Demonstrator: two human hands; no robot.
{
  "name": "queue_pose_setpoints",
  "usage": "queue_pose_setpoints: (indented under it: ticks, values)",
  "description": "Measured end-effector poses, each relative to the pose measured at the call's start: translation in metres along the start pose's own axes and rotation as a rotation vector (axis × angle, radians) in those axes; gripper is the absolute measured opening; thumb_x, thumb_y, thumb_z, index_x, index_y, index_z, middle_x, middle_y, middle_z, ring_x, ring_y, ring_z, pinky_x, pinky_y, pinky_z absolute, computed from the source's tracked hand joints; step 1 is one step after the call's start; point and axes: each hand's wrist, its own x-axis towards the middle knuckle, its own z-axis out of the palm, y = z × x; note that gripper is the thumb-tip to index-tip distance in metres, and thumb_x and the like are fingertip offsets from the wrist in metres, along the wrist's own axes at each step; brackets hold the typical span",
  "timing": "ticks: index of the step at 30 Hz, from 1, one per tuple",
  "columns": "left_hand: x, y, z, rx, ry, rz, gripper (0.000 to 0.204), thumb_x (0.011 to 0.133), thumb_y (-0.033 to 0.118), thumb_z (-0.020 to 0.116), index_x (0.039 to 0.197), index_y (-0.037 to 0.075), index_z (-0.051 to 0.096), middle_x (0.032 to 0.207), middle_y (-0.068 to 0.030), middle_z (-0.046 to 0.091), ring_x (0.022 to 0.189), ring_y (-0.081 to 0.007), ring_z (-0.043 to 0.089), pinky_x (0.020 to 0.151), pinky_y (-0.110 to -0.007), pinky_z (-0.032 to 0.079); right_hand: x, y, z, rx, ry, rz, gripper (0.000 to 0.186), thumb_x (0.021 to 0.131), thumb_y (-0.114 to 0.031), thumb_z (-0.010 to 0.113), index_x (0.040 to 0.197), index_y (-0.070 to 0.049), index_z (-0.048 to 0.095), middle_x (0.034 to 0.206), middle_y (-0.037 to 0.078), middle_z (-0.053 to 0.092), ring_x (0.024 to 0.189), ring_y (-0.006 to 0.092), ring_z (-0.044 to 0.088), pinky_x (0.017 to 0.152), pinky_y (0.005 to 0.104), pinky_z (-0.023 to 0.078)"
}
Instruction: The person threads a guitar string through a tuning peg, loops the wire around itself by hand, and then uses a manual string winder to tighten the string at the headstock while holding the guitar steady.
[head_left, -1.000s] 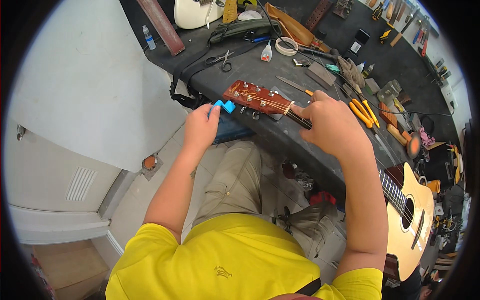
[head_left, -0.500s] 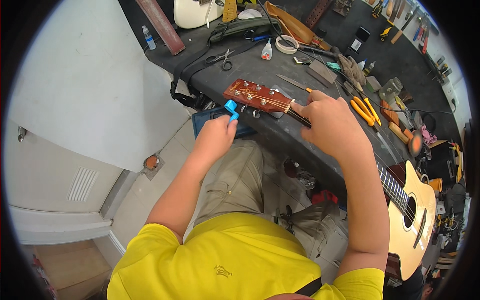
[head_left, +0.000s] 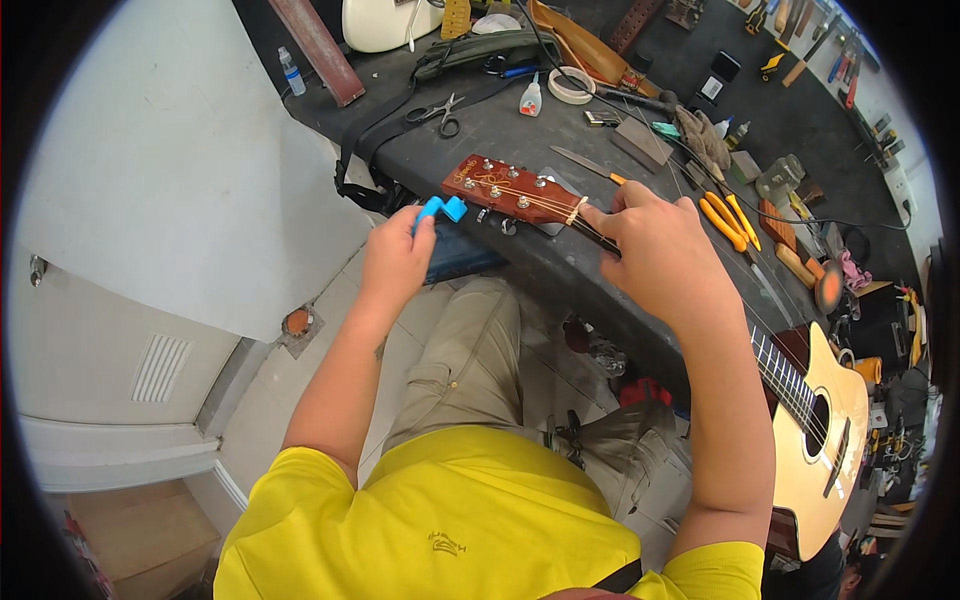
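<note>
My left hand (head_left: 393, 262) is closed around the handle of a light blue string winder (head_left: 440, 209). The winder's cup is by the end tuner on the near edge of the guitar's reddish-brown headstock (head_left: 520, 188); whether it sits on that tuner I cannot tell. My right hand (head_left: 665, 250) grips the neck just behind the white nut (head_left: 574, 212), its index finger reaching to the strings there. Most of the neck is hidden under that hand and forearm. The acoustic guitar's pale body (head_left: 850, 400) shows at the right.
On the dark workbench (head_left: 400, 150) lie scissors (head_left: 436, 115), a glue bottle (head_left: 531, 96), a tape roll (head_left: 571, 86), a knife-like blade (head_left: 580, 161) and yellow-handled pliers (head_left: 722, 222). A white guitar body (head_left: 385, 25) rests at the back. Below the bench edge is a blue container (head_left: 460, 252).
My left hand has shifted left and slightly up, and the winder has turned so its cup points toward the headstock. My right hand stays on the neck.
</note>
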Motion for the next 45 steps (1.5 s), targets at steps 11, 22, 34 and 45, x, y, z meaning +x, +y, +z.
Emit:
queue_pose_setpoints:
  ticks: [11, 22, 34, 45]
  values:
    - [0.014, 0.000, -0.009, -0.048, 0.039, -0.085, 0.027, 0.106, 0.025, 0.069, 0.108, 0.000, 0.078, 0.077, -0.0263, 0.069, 0.070, -0.0434, 0.068, 0.068, -0.047, 0.053, 0.003, -0.004, 0.005, -0.075, 0.055, -0.048, 0.048, 0.090, -0.013, 0.078, 0.137, -0.016, 0.081, 0.106, 0.009, 0.071, 0.102, 0.0255, 0.072, 0.093, 0.0422, 0.048]
    - [-0.002, 0.014, 0.011, -0.084, -0.018, 0.004, 0.026, 0.107, 0.021, 0.067, 0.104, -0.004, 0.075, 0.080, -0.0213, 0.070, 0.069, -0.0325, 0.065, 0.068, -0.043, 0.051, -0.009, -0.008, 0.025, -0.120, 0.170, 0.013, 0.038, 0.097, -0.017, 0.074, 0.135, -0.016, 0.081, 0.115, 0.008, 0.070, 0.108, 0.0283, 0.073, 0.100, 0.0487, 0.050]
    - [-0.014, -0.009, 0.023, 0.141, -0.180, -0.151, 0.028, 0.111, 0.024, 0.063, 0.105, -0.001, 0.074, 0.072, -0.0099, 0.064, 0.068, -0.0190, 0.059, 0.067, -0.043, 0.049, -0.016, -0.016, 0.056, -0.014, 0.464, -0.010, 0.049, 0.089, -0.013, 0.075, 0.138, -0.009, 0.078, 0.115, 0.010, 0.069, 0.108, 0.0322, 0.066, 0.093, 0.0458, 0.053]
    - [0.010, -0.025, -0.002, -0.488, -0.067, -0.362, 0.023, 0.111, 0.024, 0.071, 0.121, 0.004, 0.076, 0.073, 0.0108, 0.045, 0.061, 0.0011, 0.038, 0.052, -0.020, 0.025, -0.013, -0.016, 0.089, 0.103, 0.660, 0.063, 0.042, 0.092, -0.019, 0.071, 0.131, -0.005, 0.077, 0.115, 0.009, 0.066, 0.110, 0.0315, 0.062, 0.092, 0.0458, 0.049]
